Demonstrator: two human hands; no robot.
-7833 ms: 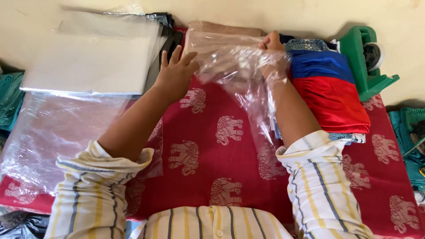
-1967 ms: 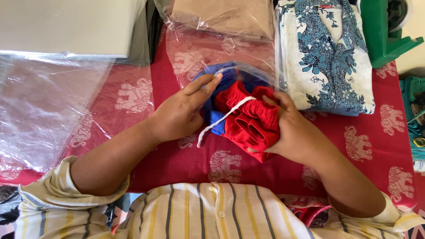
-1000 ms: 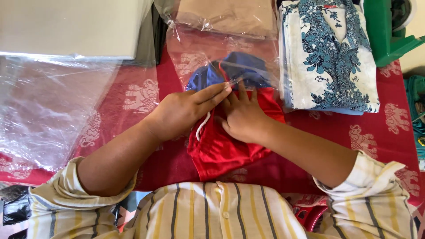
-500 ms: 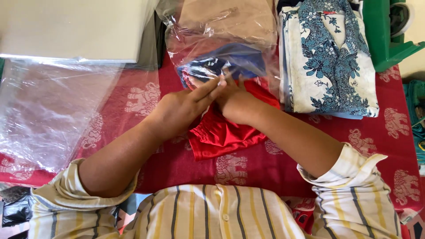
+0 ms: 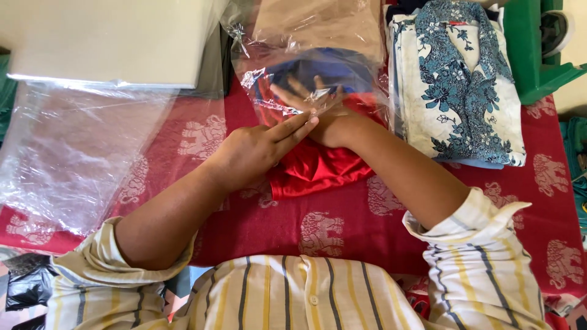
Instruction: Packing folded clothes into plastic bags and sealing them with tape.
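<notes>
A folded red and blue garment (image 5: 318,171) lies half inside a clear plastic bag (image 5: 306,73) on a red cloth with elephant prints (image 5: 342,226). My right hand (image 5: 312,101) is inside the bag's mouth, fingers spread flat on the blue part of the garment. My left hand (image 5: 257,150) pinches the bag's near edge between thumb and fingers, just beside my right wrist. The red end of the garment still shows outside the bag.
A folded blue floral shirt (image 5: 455,85) lies to the right. A bagged tan garment (image 5: 318,24) sits behind. A stack of flat clear bags (image 5: 79,146) and a grey packet (image 5: 104,40) lie at left. A green object (image 5: 532,49) stands at the far right.
My right hand has slid further into the bag, pushing the garment's blue end in. My left hand keeps hold of the bag's edge. More of the garment is covered by plastic.
</notes>
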